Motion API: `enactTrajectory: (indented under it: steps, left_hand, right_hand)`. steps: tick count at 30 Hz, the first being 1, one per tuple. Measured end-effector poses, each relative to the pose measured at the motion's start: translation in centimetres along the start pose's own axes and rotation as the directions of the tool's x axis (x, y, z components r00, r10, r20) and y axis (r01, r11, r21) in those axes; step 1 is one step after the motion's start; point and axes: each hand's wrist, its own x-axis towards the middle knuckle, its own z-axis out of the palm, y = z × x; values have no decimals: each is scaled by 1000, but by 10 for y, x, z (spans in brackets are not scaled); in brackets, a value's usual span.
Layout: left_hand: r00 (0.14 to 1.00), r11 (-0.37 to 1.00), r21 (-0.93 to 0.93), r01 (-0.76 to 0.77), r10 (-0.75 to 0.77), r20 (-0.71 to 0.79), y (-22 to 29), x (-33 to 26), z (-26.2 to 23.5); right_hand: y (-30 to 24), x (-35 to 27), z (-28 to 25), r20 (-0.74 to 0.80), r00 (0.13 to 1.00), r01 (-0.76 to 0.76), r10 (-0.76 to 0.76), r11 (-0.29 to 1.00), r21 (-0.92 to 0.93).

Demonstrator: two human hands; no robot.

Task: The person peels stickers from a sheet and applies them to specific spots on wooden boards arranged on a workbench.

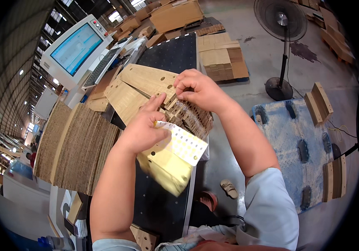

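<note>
My left hand (144, 129) grips a sheet of small round stickers (183, 142), white and yellow with printed marks. Below it hangs a yellow sheet (167, 169), blurred at its lower end. Just right of it, my right hand (200, 90) has its fingers pinched together at the near edge of a stack of drilled wooden panels (194, 119). Whatever sits between those fingertips is hidden. A row of small round stickers runs along the panel edges below them. Light wood-grain panels (144, 79) with round holes lie on top, beyond both hands.
A tall stack of boards (79, 142) stands left of the black table (154, 209). Behind it are a monitor (79, 46) and keyboard (102, 65). To the right stand a pedestal fan (283, 21), a blue pallet (277, 129) bearing wood pieces, and stacked cardboard (219, 58).
</note>
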Motion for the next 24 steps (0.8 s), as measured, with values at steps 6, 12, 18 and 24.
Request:
enactTrajectory:
  steps: [6, 12, 18, 24]
  left_hand:
    - [1000, 999, 17, -31, 31, 5, 2, 1, -1]
    - [998, 998, 41, -55, 55, 7, -3, 1, -1]
    - [998, 996, 58, -63, 62, 14, 0, 1, -2]
    - [998, 997, 42, -61, 62, -20, -1, 0, -1]
  right_hand:
    - [-2, 3, -1, 38, 999, -3, 5, 998, -59]
    - [-7, 10, 0, 63, 997, 63, -53, 985, -159]
    - [-10, 24, -10, 209, 978, 53, -8, 977, -209]
    - [-8, 29, -26, 254, 966, -19, 58, 988, -155]
